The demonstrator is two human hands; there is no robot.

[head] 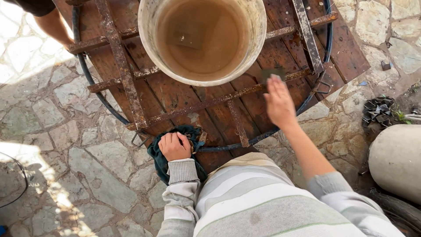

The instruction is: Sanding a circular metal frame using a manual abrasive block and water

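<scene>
left hand (174, 146) fisted on dark teal rag (163, 160) at near rim; right hand (279, 103) spread, reaching toward bucket (147, 26) | wiping looks barely begun

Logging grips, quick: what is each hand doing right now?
Left hand: closed, gripping a dark teal cloth.
Right hand: open, empty, above the rusty metal frame.

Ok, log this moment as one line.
left hand: fist on dark teal cloth at table rim | right hand: open, over wooden table, by bucket
</scene>
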